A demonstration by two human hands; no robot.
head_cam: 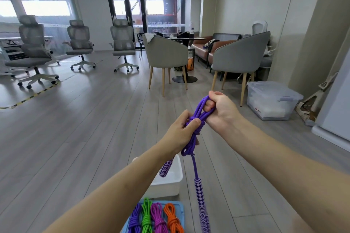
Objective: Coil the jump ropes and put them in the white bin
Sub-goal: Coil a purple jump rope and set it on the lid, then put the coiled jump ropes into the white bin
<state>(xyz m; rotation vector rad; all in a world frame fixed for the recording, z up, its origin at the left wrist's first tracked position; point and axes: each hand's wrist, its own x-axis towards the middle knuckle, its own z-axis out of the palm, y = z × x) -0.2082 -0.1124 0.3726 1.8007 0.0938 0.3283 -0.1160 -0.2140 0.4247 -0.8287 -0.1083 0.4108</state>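
Observation:
A purple jump rope (193, 134) is bunched into a coil between both hands in mid-air. My right hand (219, 108) grips the upper loops of the coil. My left hand (181, 130) pinches the wrapped middle of the bundle. Two purple-and-white patterned handles hang down: one (166, 167) just below my left wrist, the other (201, 206) lower on a straight length of rope. The white bin (170, 179) stands on the floor beneath my left forearm, which partly covers it.
A blue tray (180, 212) at the bottom holds several coiled ropes in purple, green, magenta and orange. A clear lidded storage box (272, 100) sits at the right by grey armchairs (240, 55). Office chairs (79, 41) stand far left on the wood floor.

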